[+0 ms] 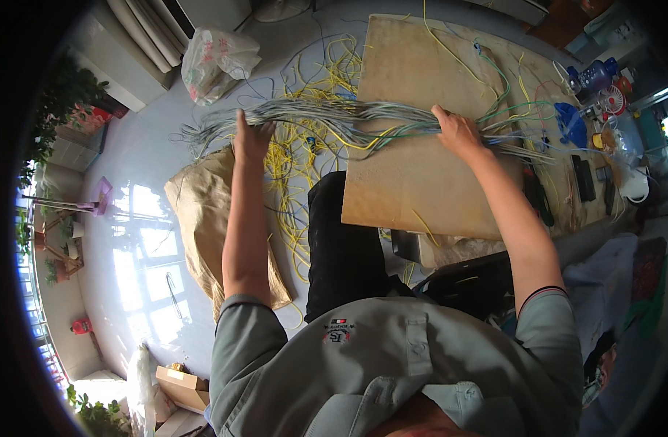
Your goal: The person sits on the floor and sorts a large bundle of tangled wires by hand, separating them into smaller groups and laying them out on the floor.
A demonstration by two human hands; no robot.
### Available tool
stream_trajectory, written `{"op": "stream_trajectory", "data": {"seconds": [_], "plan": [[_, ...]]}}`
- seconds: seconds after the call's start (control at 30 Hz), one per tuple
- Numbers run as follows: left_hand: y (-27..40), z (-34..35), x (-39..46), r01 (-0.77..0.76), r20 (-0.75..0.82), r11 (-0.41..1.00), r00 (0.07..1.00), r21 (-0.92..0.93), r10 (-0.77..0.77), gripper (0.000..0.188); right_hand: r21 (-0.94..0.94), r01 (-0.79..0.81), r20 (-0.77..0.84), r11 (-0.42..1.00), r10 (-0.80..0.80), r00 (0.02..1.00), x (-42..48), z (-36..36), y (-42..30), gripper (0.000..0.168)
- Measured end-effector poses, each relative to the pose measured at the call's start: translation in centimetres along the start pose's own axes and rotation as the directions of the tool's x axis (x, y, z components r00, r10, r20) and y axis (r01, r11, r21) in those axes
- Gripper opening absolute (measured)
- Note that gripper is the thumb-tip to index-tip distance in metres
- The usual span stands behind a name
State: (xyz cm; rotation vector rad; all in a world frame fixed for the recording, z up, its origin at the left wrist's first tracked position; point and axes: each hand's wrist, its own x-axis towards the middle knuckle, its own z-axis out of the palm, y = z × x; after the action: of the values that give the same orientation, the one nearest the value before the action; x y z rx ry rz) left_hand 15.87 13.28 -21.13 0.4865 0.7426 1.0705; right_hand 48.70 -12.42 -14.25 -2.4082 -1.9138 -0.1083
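Observation:
A long bundle of thin grey cables (334, 112) stretches across in front of me, with a few green and yellow strands along its lower side. My right hand (458, 131) grips it above the wooden board, and shorter ends stick out to the right of the fist. Towards the other end, my left hand (253, 135) holds the bundle from below with the thumb raised; its fingers are partly hidden. Past that hand the loose ends fan out and droop over a tan woven sack (200, 185). A yellow cable (375, 143) sags beneath the bundle.
Tangled yellow cables (290, 158) cover the floor between the sack and the wooden board (410, 185). A white plastic bag (216, 65) stands beyond. On the board's right lie a blue bag (571, 124), dark-handled pliers (539, 199), a small fan (611, 100) and a white mug (635, 185).

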Motion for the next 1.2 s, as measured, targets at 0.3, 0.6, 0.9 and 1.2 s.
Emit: {"op": "stream_trajectory", "data": {"seconds": [0.3, 0.6, 0.9, 1.2], "plan": [[-3.6, 8.1, -12.3, -0.895, 0.949, -0.341, 0.314, 0.287, -0.025, 0.066, 0.067, -0.015, 0.005, 0.998, 0.015, 1.0, -0.1, -2.0, -0.9, 0.028], [-3.9, 8.6, -7.3, -0.902, 0.965, -0.416, 0.204, 0.12, -0.163, 0.085, 0.089, -0.021, 0.031, 0.996, 0.018, 0.999, -0.8, -4.6, -1.4, 0.031], [-2.5, 8.1, -5.5, -0.894, 0.948, -0.436, 0.041, -0.106, -0.315, 0.094, 0.062, 0.022, 0.031, 0.998, -0.024, 0.999, 0.6, -5.6, -1.7, 0.023], [-3.1, 8.4, -3.5, -0.902, 0.971, -0.398, -0.079, -0.167, -0.227, 0.082, 0.037, 0.034, 0.088, 0.999, -0.037, 0.995, -0.4, -8.0, -3.0, 0.03]]}}
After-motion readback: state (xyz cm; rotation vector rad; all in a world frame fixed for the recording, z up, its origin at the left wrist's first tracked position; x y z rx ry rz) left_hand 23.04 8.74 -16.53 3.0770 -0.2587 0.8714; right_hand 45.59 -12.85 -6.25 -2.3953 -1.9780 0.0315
